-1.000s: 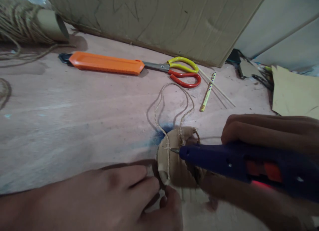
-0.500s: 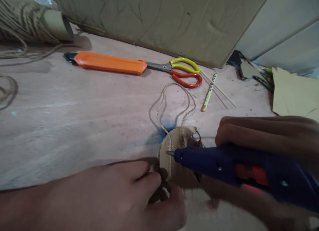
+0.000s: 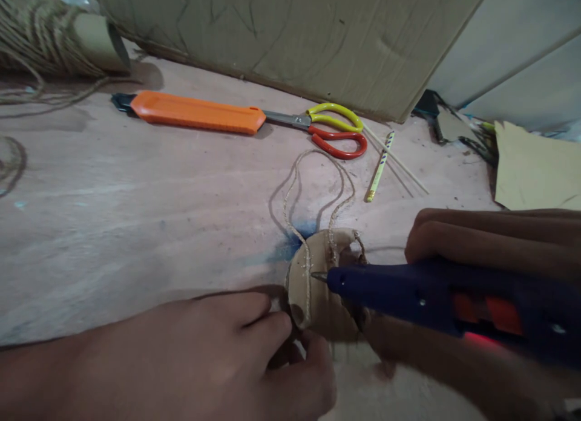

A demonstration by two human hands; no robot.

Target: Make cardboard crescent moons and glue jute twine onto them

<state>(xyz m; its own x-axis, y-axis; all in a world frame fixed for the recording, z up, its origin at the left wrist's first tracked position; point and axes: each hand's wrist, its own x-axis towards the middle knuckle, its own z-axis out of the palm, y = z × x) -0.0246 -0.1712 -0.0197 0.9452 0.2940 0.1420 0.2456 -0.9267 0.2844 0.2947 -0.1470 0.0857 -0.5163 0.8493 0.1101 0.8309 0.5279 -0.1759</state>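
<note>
A rounded cardboard piece [image 3: 320, 300] lies on the table, with a loop of thin twine [image 3: 287, 203] running across it and out beyond its far edge. The fingers of my left hand [image 3: 236, 354] close on its near left edge. My right hand [image 3: 490, 239] is wrapped round a dark blue glue gun [image 3: 390, 291], which glows red at its window. The metal nozzle points left, over the cardboard, just right of the twine strand. Whether the tip touches cannot be made out. Some darker twisted cord shows at the piece's right side, partly hidden behind the gun.
Beyond the cardboard lie an orange cutter [image 3: 195, 111], scissors [image 3: 338, 152] with yellow and red handles, a pencil [image 3: 380, 167] and a thin stick [image 3: 408, 170]. A twine roll [image 3: 49, 37] is at far left. A large cardboard sheet [image 3: 272, 40] stands behind; paper [image 3: 535, 167] is at right.
The glue gun and my right hand have shifted slightly right, and the nozzle has moved off the twine strand. My left hand stays at the cardboard's edge. The view has shifted a little.
</note>
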